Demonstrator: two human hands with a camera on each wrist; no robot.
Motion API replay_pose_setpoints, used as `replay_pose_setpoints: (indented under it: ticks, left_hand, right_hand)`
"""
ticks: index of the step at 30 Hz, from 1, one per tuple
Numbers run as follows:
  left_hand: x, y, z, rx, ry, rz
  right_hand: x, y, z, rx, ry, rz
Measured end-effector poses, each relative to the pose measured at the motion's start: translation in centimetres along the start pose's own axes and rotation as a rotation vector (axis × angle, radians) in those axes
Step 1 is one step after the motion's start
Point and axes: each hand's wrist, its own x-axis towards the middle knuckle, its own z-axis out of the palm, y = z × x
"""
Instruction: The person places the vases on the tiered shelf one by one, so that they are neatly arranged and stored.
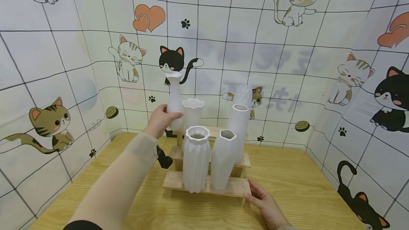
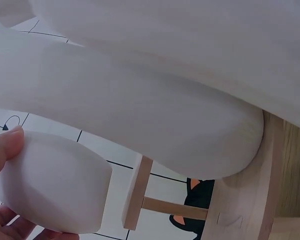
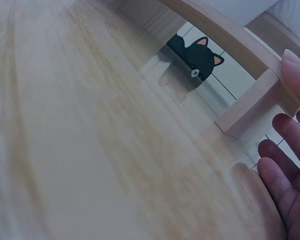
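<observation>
My left hand (image 1: 161,120) grips a slim white vase (image 1: 174,97) with a flared, wavy rim, at the left of the top step. In the left wrist view this vase's base (image 2: 60,185) hangs apart from the wooden stand (image 1: 174,181). My right hand (image 1: 266,203) holds the right end of the lowest step, its thumb (image 3: 295,75) on the wooden edge. A ribbed vase (image 1: 196,162) and a faceted vase (image 1: 223,162) stand on that step. Behind them are a scalloped-rim vase (image 1: 193,109), a round-mouthed vase (image 1: 239,130) and a textured vase (image 1: 243,93).
The tiered stand sits on a wood-grain table (image 1: 281,173). A white cloth wall (image 1: 211,24) with grid lines and cartoon cats surrounds the table at the back and both sides. The vases stand close together, near my left hand.
</observation>
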Motion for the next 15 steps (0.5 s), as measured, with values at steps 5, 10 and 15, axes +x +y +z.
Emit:
replay_pose_setpoints:
  ticks: [5, 10, 15]
  left_hand:
    - [0.2, -0.1, 0.6, 0.015, -0.007, 0.008]
    - [0.4, -0.2, 1.1, 0.031, -0.001, -0.004]
    - [0.6, -0.2, 1.7, 0.013, 0.006, -0.009]
  right_hand:
    - [0.0, 0.1, 0.1, -0.006, 0.005, -0.001]
    - [0.1, 0.2, 0.0, -0.004, 0.007, 0.006]
    - [0.1, 0.2, 0.0, -0.006, 0.008, 0.003]
